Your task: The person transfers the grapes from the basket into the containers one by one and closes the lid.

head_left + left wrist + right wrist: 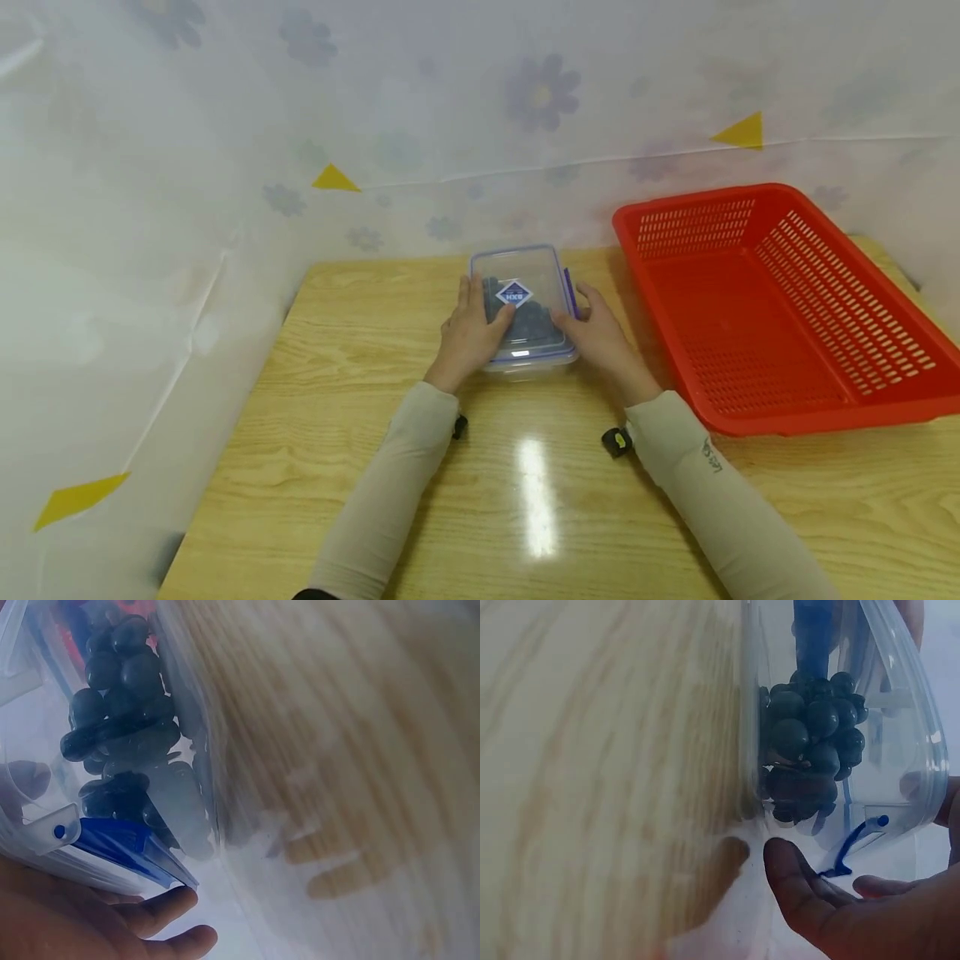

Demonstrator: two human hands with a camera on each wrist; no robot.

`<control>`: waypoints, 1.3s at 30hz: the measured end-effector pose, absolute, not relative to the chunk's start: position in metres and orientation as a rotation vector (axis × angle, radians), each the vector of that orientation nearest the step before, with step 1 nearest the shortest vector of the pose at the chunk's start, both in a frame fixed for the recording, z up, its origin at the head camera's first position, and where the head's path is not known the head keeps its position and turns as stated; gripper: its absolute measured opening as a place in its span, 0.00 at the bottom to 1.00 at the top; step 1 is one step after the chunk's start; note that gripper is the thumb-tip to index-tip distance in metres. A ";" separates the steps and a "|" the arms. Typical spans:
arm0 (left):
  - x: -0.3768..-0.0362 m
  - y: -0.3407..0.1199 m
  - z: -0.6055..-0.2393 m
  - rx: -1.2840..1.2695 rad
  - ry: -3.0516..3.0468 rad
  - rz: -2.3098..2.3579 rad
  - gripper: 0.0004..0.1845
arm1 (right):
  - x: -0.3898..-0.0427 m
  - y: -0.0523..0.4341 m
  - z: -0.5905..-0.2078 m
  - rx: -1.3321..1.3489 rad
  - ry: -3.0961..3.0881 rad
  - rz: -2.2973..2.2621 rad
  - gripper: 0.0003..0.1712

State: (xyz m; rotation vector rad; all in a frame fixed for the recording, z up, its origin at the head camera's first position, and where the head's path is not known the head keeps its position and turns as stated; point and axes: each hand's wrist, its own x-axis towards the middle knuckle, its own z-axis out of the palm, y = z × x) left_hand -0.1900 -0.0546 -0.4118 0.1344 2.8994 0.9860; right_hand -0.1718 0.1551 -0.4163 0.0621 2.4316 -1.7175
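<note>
Maybe the clear box [525, 312] of dark grapes [810, 750] in mid-frame slips — left hand [471, 329] and right hand [600, 337] only pinch its sides, and it could tip onto the worktop [525, 500].

Light wooden table [360, 467] with visible grain, bearing a bright glare spot near its front centre. Behind and to the left hangs a translucent white curtain [225, 125] printed with faded purple flowers and scattered yellow triangles. A red slotted basket [840, 275] stands on the table's right side.
</note>
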 end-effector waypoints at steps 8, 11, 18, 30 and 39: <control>-0.190 -0.054 -0.412 0.144 2.898 0.988 0.46 | -0.166 0.147 -0.412 0.077 2.674 -1.622 0.41; -0.189 -0.054 -0.412 0.144 2.901 0.988 0.46 | -0.166 0.144 -0.411 0.071 2.719 -1.613 0.40; -0.189 -0.054 -0.412 0.141 2.905 0.989 0.46 | -0.165 0.140 -0.409 0.082 2.737 -1.593 0.37; -0.188 -0.056 -0.412 0.159 2.892 1.017 0.46 | -0.174 0.145 -0.420 -0.020 2.543 -1.720 0.40; -0.190 -0.055 -0.413 0.174 2.887 1.055 0.44 | -0.180 0.142 -0.424 -0.092 2.436 -1.846 0.40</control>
